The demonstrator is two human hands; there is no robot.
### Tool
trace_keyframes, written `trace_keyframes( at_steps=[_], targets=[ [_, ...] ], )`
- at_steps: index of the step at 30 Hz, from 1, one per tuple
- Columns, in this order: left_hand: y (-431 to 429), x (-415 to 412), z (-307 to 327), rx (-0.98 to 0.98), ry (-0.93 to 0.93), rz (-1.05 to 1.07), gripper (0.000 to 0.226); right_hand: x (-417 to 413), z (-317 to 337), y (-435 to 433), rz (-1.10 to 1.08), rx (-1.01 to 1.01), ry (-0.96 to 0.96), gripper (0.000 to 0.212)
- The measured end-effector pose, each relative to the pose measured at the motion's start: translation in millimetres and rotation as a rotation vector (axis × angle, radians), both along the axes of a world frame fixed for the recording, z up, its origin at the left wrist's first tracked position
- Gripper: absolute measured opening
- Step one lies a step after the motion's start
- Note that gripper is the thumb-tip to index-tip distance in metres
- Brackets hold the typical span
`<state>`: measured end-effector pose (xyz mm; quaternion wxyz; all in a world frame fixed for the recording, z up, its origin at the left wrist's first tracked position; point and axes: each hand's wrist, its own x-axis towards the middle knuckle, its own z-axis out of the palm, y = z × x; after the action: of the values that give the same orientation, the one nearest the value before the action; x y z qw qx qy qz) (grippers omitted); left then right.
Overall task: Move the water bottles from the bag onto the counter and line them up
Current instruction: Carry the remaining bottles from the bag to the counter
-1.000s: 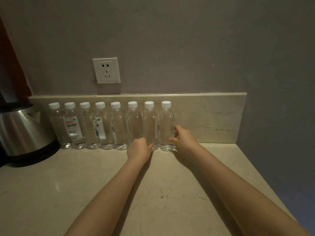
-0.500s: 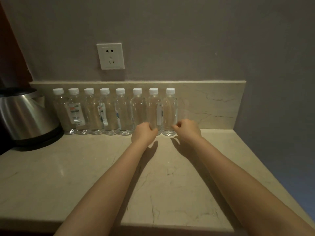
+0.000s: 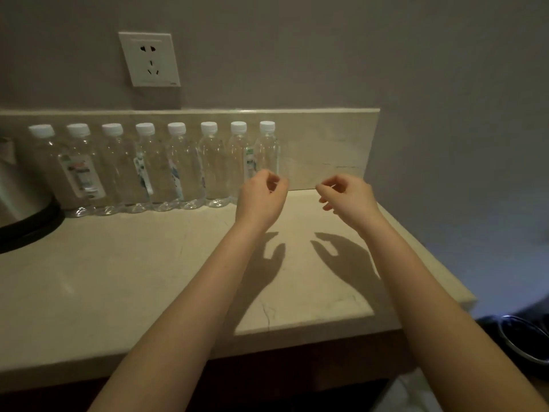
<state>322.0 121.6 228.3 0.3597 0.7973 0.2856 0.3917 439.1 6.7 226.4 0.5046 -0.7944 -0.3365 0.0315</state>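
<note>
Head view: eight water bottles [image 3: 184,168], clear with white caps, stand upright in a single row on the counter [image 3: 118,278], their backs close to the stone backsplash [image 3: 326,144], which serves as a straight edge for the line. The leftmost bottle [image 3: 44,156] stands just beside a steel kettle [image 3: 17,197], and neighbouring bottles appear to touch or nearly touch; the rightmost bottle [image 3: 267,150] ends the row, with bare counter beyond it toward the corner. The left hand [image 3: 261,197] hangs above the counter in front of the bases of the last two bottles, fingers loosely curled toward the thumb and holding nothing; whether a fingertip grazes a bottle cannot be told, but no grip is taken. The right hand [image 3: 350,197] hangs to the right of the row, well apart from every bottle, likewise loosely curled and empty. Both hands cast shadows on the counter nearer the viewer, which suggests they are raised off the surface. A wall socket [image 3: 149,59] sits above the backsplash. A dark object with a metallic rim [image 3: 523,340] lies below the counter's right end; whether it is the bag cannot be told. Judged from the even spacing and the empty hands, the lining-up appears finished or close to it
</note>
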Motion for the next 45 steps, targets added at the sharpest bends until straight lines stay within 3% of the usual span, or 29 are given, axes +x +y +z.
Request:
trace_keyframes(
  at_steps=[12,22,30,38,45],
  targets=[
    [-209.1,52.6,-16.1,0.058,0.017,-0.199,0.022,26.6,-24.5,-230.2,-0.156,0.113,0.05,0.005],
    [-423.5,136.5,-57.7,0.009,0.158,-0.449,0.024,82.3,-75.0,-465.3,-0.342,-0.021,0.143,0.017],
    [-534.0,248.0,-104.0,-0.042,0.309,-0.656,0.029,156.2,-119.8,-598.9,-0.512,-0.108,0.201,0.017],
    [-638.3,407.1,-166.6,-0.116,0.403,-0.845,0.025,268.5,-161.1,-703.3,-0.699,-0.328,0.229,0.025],
    [-722.2,498.1,-210.3,-0.113,0.599,-0.981,0.029,334.9,-192.5,-790.1,-0.722,-0.395,0.352,0.029]
  ],
)
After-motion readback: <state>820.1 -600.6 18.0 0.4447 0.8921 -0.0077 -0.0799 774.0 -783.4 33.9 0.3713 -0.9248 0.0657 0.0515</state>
